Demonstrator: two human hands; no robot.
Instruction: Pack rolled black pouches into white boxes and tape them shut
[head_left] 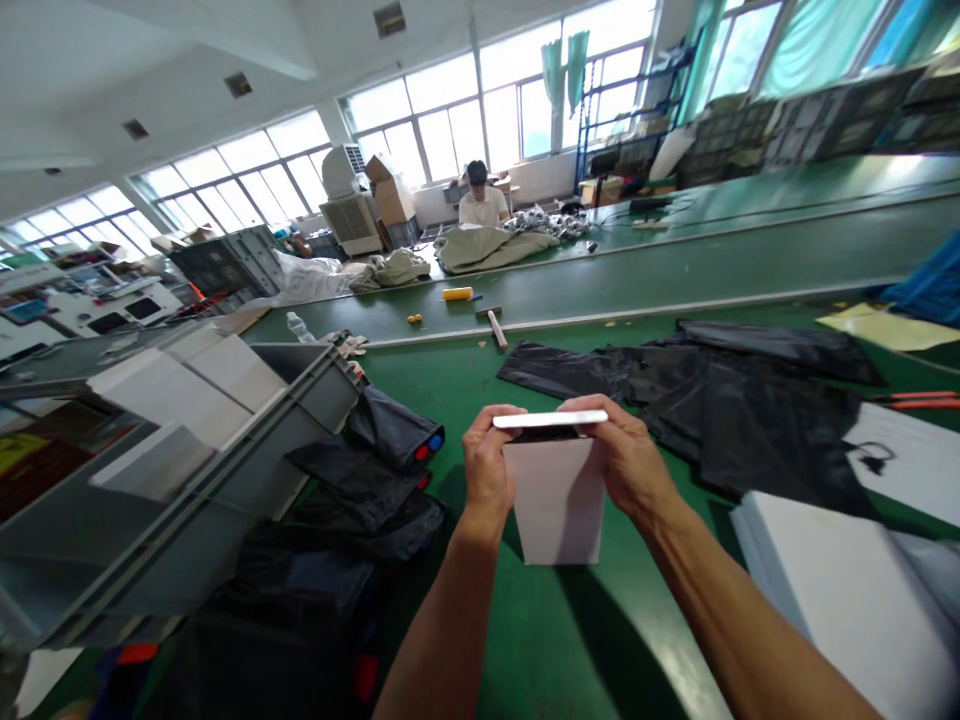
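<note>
A white cardboard box (559,510) stands upright on the green table in front of me. Its lid (551,420) is slightly raised, and a dark gap shows beneath it. My left hand (491,455) grips the lid's left end, fingers curled round the box's upper corner. At the opposite corner, my right hand (626,450) holds the lid's right end in the same way. What lies inside the box is hidden.
Left of me, a grey crate (300,400) holds several white boxes (180,400). Black bags (360,480) lie beside it, and more black bags (772,420) are at right. White boxes (840,590) are stacked near my right arm. A hammer (496,328) lies ahead; a person (482,205) sits beyond.
</note>
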